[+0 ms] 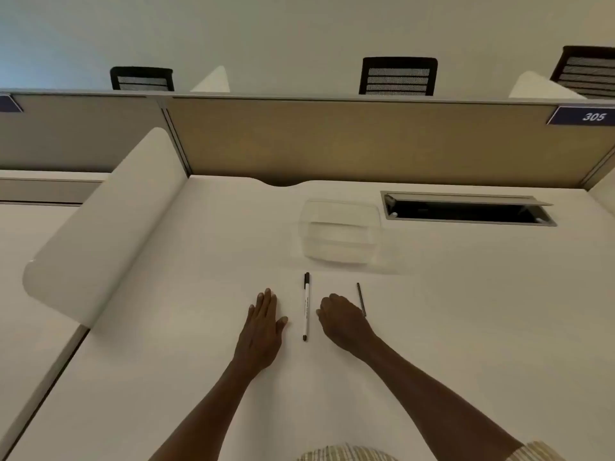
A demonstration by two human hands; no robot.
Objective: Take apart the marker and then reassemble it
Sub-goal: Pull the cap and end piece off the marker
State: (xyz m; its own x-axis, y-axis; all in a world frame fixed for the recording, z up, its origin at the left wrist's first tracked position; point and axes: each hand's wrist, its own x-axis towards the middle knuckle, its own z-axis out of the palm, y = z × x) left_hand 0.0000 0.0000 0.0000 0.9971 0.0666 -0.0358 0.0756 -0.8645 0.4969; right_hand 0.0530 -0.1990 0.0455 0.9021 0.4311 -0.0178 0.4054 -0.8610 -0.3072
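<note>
A white marker with a black cap at its far end and a black tip end toward me lies lengthwise on the white desk. A thin dark rod, possibly the marker's ink core, lies to the right of it. My left hand rests flat on the desk just left of the marker, fingers straight. My right hand sits just right of the marker, between it and the rod, with fingers curled under. Whether it holds anything is hidden.
A clear plastic container stands beyond the marker. An open cable slot is set in the desk at the back right. A white side divider stands at the left, a tan partition behind.
</note>
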